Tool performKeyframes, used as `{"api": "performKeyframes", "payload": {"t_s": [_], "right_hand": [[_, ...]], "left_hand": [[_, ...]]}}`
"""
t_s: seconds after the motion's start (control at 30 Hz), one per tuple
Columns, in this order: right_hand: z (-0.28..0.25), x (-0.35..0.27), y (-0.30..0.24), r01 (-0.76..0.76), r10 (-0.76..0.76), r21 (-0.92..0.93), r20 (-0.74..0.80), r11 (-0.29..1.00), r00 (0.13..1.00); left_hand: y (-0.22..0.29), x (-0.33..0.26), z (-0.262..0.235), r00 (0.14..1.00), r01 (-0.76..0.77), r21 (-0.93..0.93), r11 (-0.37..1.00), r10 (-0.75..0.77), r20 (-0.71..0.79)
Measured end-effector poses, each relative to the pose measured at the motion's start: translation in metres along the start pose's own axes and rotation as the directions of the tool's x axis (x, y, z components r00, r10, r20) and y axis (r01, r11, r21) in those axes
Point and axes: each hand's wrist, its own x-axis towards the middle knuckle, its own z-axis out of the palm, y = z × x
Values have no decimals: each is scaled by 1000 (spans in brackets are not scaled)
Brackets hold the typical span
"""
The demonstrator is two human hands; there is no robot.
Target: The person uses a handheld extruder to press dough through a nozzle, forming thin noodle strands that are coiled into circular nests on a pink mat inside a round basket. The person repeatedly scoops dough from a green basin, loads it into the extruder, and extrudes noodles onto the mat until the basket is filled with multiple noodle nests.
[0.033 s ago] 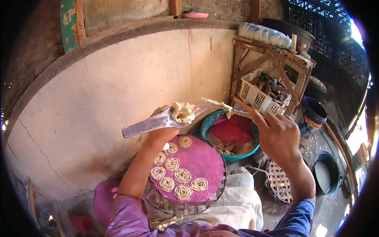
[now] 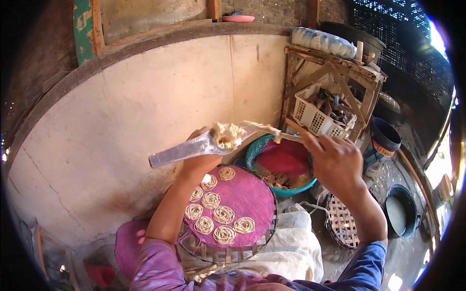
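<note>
A lump of pale dough (image 2: 228, 135) sat in the cupped end of a grey metal tool (image 2: 182, 152), raised in front of the pale wall (image 2: 160, 97). The left hand (image 2: 203, 162) was closed around this tool from behind; several of its fingers were hidden. The tool's long flat end pointed to the left, tilted slightly downward. To the right of the dough, the right hand (image 2: 337, 157) was closed on a thin stick (image 2: 262, 127), which was smeared with dough and directed toward the lump. Whether the stick touched the lump could not be determined.

Below the hands, nine pale coils (image 2: 224, 215) lay on a round purple sheet (image 2: 257, 194), itself resting on a slatted tray (image 2: 228, 256). Beside it stood a teal basin (image 2: 291, 193) containing a red sheet (image 2: 281, 157) and further dough-like material (image 2: 281, 182). Farther right were a woven basket (image 2: 343, 223), a dark bowl (image 2: 418, 220) of cloudy liquid and a bucket (image 2: 386, 138). Behind these, a wooden stand (image 2: 359, 72) held a white crate (image 2: 307, 114).
</note>
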Motion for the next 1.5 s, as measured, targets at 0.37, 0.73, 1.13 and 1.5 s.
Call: {"api": "performKeyframes", "payload": {"t_s": [0.37, 0.73, 1.13, 1.5], "right_hand": [[-1, 10, 30, 200, -190, -69, 130, 977, 973], [49, -36, 86, 11, -9, -66, 27, 998, 1000], [102, -40, 78, 173, -174, 27, 295, 984, 939], [111, -47, 93, 80, -70, -66, 137, 995, 988]], "left_hand": [[36, 38, 50, 968, -240, 66, 968, 234, 89], [22, 48, 106, 972, -9, 56, 998, -5, 237], [36, 46, 163, 954, -162, -35, 986, 165, 252], [26, 43, 156, 970, -101, -14, 995, 102, 220]]}}
